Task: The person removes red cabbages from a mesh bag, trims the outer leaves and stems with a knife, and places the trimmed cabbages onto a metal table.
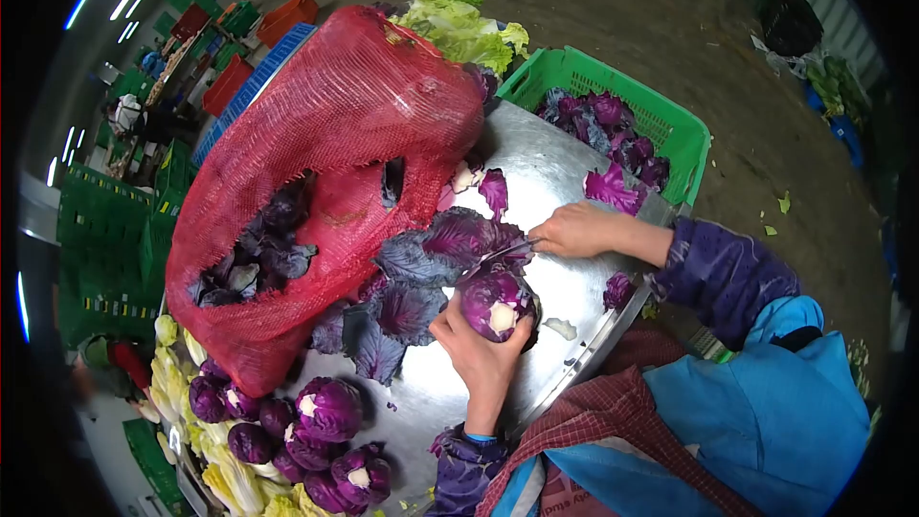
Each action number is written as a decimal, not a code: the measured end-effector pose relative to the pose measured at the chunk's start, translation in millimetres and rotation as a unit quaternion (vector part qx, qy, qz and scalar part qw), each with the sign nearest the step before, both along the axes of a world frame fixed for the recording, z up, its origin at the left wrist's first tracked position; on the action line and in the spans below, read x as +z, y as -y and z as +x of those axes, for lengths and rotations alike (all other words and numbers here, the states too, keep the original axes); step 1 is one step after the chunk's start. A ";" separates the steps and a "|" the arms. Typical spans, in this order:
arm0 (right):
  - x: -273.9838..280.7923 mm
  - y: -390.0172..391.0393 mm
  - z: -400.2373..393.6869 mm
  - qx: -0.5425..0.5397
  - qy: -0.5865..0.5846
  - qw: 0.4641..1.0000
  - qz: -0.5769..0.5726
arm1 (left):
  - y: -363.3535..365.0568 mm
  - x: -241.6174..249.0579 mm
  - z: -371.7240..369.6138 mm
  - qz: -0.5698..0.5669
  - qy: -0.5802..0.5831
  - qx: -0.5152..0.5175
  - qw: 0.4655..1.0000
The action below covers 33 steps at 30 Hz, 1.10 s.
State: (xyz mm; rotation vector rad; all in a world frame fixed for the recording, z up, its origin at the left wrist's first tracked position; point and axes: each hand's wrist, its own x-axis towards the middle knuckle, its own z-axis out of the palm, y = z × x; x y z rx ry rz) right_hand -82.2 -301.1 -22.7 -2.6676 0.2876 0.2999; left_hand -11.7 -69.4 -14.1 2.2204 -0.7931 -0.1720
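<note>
My left hand (481,351) is wrapped round a red cabbage (495,293) on the metal table, its pale cut stem facing up. In my right hand (578,230) is a knife (500,252), whose blade reaches over the far side of that cabbage. Loose dark outer leaves (406,312) lie just left of the cabbage. Beyond them a red mesh sack (325,77) slumps across the table, its mouth open with more dark cabbages (273,244) inside. Trimmed red cabbages (328,409) with pale stems are grouped at the table's lower left.
Past the table's far right edge, a green crate (691,142) holds purple leaves. Pale green leaves (459,24) are heaped behind the sack. Napa cabbages (230,464) line the left edge. Stacked green crates (105,239) stand farther left, and a person (129,115) is in the background.
</note>
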 end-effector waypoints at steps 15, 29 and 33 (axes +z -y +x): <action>53.4 9.6 17.0 0.147 -0.036 0.987 -0.059 | -19.0 -13.6 0.3 -0.040 -0.004 -0.032 0.999; 38.1 -42.3 51.9 0.183 0.129 0.975 0.000 | -19.8 -13.6 5.5 -0.046 -0.025 -0.086 0.995; 8.6 -50.3 74.0 0.181 0.221 0.956 -0.060 | -20.2 -23.8 6.6 -0.053 -0.026 -0.071 0.996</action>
